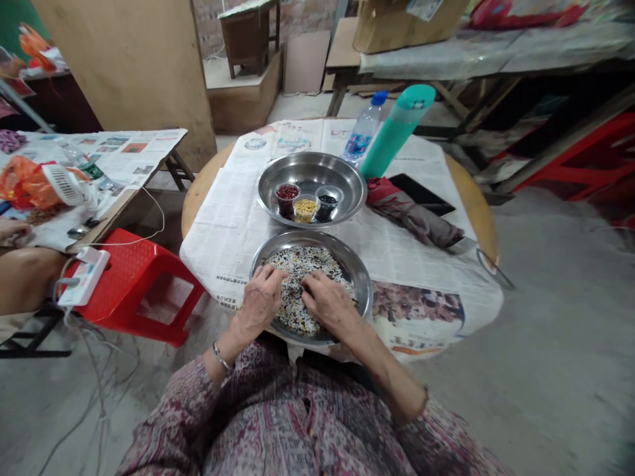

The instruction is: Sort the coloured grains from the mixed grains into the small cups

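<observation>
A steel basin right before me holds a spread of mixed white, black, yellow and dark red grains and beans. Over its left side, my left hand has its fingers pinched together. My right hand is in the middle of the basin, fingers curled down at the grains. What either hand pinches is too small to make out. Just beyond stands a second steel basin with three see-through cups: red beans, yellow beans and black beans.
Newspaper covers the round table. A water bottle, a green tumbler, a folded umbrella and a dark tablet lie or stand behind, to the right. A red stool with a power strip is left; a person's knee shows beyond.
</observation>
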Tool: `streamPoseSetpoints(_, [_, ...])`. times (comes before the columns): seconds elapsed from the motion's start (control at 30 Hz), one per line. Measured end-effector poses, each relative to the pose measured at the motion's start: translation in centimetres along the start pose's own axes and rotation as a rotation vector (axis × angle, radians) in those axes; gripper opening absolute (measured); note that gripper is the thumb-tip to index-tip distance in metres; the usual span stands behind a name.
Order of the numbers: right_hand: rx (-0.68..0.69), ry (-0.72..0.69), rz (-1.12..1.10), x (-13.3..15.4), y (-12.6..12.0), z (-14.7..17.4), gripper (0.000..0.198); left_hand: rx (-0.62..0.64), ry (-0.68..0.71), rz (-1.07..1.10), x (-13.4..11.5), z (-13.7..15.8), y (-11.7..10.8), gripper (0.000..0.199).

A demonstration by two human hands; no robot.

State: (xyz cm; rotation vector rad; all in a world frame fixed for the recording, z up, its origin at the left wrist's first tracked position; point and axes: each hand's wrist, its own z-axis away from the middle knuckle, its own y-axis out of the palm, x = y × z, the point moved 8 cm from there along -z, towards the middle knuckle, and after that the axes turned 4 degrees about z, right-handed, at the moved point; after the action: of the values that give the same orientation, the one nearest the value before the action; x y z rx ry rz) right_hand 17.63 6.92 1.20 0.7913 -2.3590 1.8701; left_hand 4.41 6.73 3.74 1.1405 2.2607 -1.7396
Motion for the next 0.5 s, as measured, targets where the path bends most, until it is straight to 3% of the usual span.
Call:
streamPoseSetpoints(0.17, [0.190,0.053,-0.309,1.2,0.9,-1.4,0.015,-0.208,0.080,0.160,-0.2,0.5,-1.3,0.018])
streamPoseSetpoints(0.23, [0.226,0.007,-0.396,2.3,1.0,-1.2,0.017,-0.244,0.081,0.199,0.0,0.6,-1.6,0.016])
streamPoseSetpoints(0.4, [0.244,-0.290,-0.277,5.3,1.3,0.0,0.017,-0.242,0.007,0.188,0.6,0.6,-1.7,0.014])
streamPoseSetpoints(0.5, [0.169,-0.300,-0.118,4.0,0.9,-0.6,0.016,-0.211,-0.008,0.157,0.7,0.6,-1.4,0.016])
